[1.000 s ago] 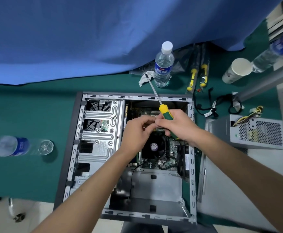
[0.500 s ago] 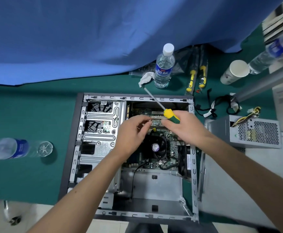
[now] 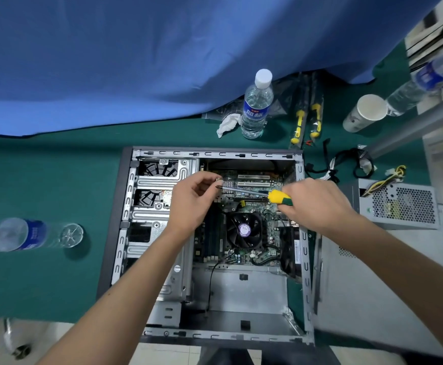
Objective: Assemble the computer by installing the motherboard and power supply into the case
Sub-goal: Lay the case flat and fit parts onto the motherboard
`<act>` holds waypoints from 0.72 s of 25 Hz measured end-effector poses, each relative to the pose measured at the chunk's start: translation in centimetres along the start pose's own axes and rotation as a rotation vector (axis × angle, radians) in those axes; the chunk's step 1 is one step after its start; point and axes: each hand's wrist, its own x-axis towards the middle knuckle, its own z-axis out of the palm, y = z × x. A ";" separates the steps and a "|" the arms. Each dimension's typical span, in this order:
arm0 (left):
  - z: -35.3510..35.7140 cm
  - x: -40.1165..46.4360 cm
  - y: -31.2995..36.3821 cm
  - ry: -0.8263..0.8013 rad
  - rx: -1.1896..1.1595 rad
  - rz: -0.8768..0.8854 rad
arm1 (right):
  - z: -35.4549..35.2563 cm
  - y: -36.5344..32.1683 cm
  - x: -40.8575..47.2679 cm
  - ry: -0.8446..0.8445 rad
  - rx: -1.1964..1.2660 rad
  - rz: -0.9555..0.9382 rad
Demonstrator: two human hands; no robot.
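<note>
The open grey computer case [image 3: 125, 233] lies flat on the green table. Inside it sits the motherboard [image 3: 265, 233], with a black fan at its middle. My right hand [image 3: 318, 206] grips the yellow-and-green handle of a screwdriver [image 3: 278, 197], whose shaft lies nearly level and points left. My left hand [image 3: 191, 201] pinches a small screw [image 3: 218, 178] beside the screwdriver's tip, above the board's upper left part. The grey power supply [image 3: 402, 204] with its yellow wires stands outside the case, to the right.
An upright water bottle [image 3: 256, 106] and a crumpled tissue [image 3: 228, 123] stand behind the case. Another bottle [image 3: 22, 234] lies at the left. Spare screwdrivers [image 3: 307, 119], a paper cup [image 3: 364, 113] and black cables [image 3: 347, 164] are at the back right. Blue cloth [image 3: 136, 61] hangs behind.
The screwdriver has swung down from pointing up and away to lying nearly level with its tip at my left hand. My hands have drawn apart, the right moving rightward.
</note>
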 end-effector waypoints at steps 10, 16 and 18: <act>0.1 -0.2 -0.3 -0.016 0.085 0.017 | -1.1 0.4 -0.2 -0.013 -0.108 0.016; 0.3 -0.3 -0.3 -0.024 0.129 0.028 | -1.2 0.7 -0.4 -0.028 -0.121 0.033; 0.4 -0.4 -0.3 -0.032 0.196 0.038 | -1.4 0.7 -0.4 -0.036 -0.147 0.021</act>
